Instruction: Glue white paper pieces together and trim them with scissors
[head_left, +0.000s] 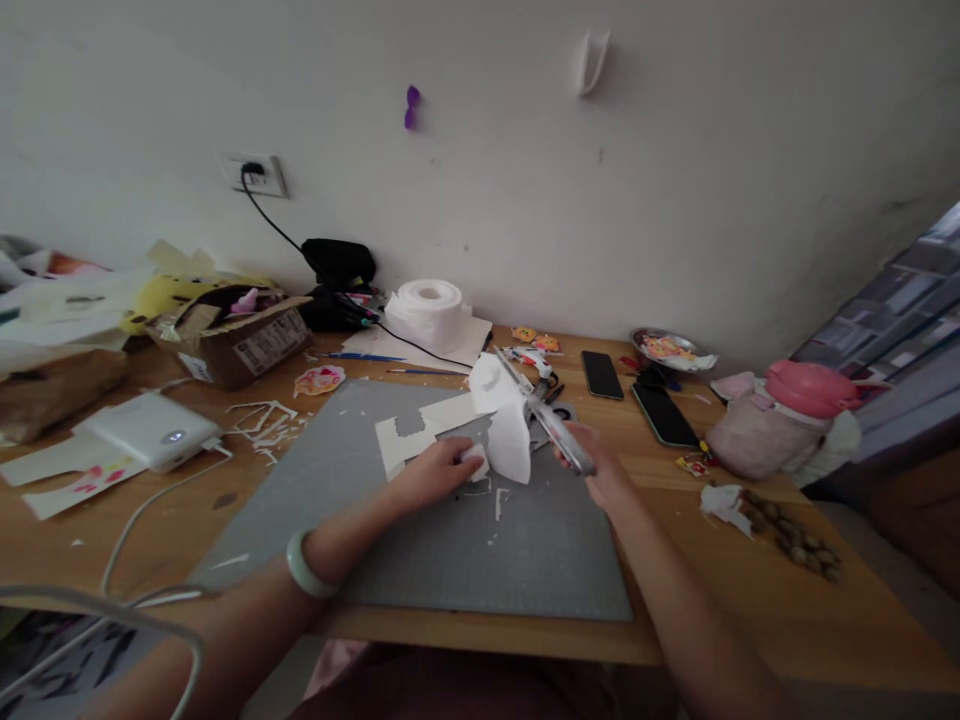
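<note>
My right hand [600,468] is closed round the handles of the scissors [551,425], their blades reaching up and away into the white paper piece [504,425]. My left hand [439,468] pinches the lower edge of that same piece, holding it just above the grey cutting mat [465,540]. I judge the step in hand to be cutting a shape out of the paper, partway through. The next move, as I see it, calls for turning the piece with the left grip so the blades follow the outline. On the mat, just beyond the left hand, lies a cream card offcut [420,430] with small scraps around. Beyond the mat on the counter [750,590] sit a tissue roll [427,310] and two phones [634,395].
</note>
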